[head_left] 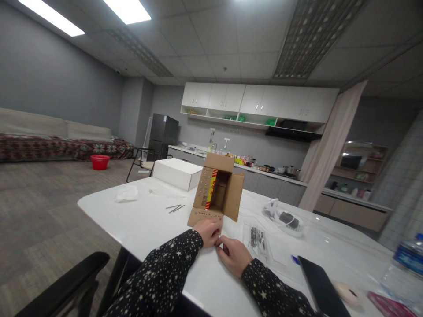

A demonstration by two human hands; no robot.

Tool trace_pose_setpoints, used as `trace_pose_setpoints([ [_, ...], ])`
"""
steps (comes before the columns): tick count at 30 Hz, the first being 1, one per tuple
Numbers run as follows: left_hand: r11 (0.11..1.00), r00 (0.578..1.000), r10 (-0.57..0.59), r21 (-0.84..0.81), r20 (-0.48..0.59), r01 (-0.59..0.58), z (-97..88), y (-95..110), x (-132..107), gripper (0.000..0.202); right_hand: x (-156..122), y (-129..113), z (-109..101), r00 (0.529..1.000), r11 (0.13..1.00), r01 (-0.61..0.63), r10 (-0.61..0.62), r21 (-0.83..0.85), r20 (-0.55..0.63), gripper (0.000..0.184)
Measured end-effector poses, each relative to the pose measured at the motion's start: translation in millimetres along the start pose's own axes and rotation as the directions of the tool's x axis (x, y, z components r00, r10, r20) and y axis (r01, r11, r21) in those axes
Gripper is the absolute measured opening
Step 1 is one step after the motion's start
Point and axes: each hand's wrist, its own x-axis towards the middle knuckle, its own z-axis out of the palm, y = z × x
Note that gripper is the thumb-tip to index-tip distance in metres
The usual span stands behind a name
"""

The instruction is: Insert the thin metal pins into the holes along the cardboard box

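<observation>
Head view: cardboard box [202, 192] stands on the white table [142, 220], flaps spread, its dark hollow showing, a red-and-yellow strip [211, 189] down one side of the opening

Left hand [207, 232] at the near edge of the box's front flap, fingers curled over it; right hand [234, 254] just nearer the wearer than the box, thumb and fingers bent in, fingertips meeting or nearly meeting the left's; whether either grasps the flap or something small, cannot tell, as the knuckles hide it

Around the box: white carton [176, 173] behind and to its left, partly blocked by it; thin dark rods [175, 208] loose to its left; crumpled whitish plastic [127, 194] farther left

To the box's right, nearest first: clear packet with dark pieces [257, 238], then a white object with a cord [282, 218]; nearer the wearer on that side, a flat black device [322, 284], a rounded beige object [347, 294] and, farthest right, a clear bottle [408, 264] with a blue label

Beyond the box: kitchen counter [287, 188], its middle partly screened by the raised flap; far left of the box, red basin [99, 162] on the floor
</observation>
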Motion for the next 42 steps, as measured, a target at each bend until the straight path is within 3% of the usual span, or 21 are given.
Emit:
trace_pose_setpoints([
  [7, 0.998, 0.996, 0.006, 0.062, -0.084, -0.001, -1.7, 1.1, 0.7, 0.01, -0.7, 0.6, 1.3, 1.0, 1.0, -0.015, 0.015, 0.0, 0.001, 0.014],
  [16, 0.997, 0.999, 0.032, 0.068, -0.036, -0.03, 0.4, 0.8, 1.6, 0.009, 0.2, 0.9, 1.1, 1.0, 1.0, -0.009, 0.009, -0.01, 0.002, 0.014],
  [31, 0.999, 0.999, -0.034, 0.042, -0.004, 0.035, -6.3, 5.4, -1.1, 0.012, -0.7, 2.7, 1.6, 1.0, 1.0, -0.002, 0.002, 0.007, -0.008, 0.014],
  [42, 0.991, 0.971, -0.052, 0.107, -0.233, 0.079, -8.6, 4.8, -0.5, 0.021, -0.1, -0.4, -0.1, 0.999, 1.0, -0.017, 0.017, -0.005, 0.03, 0.015],
])
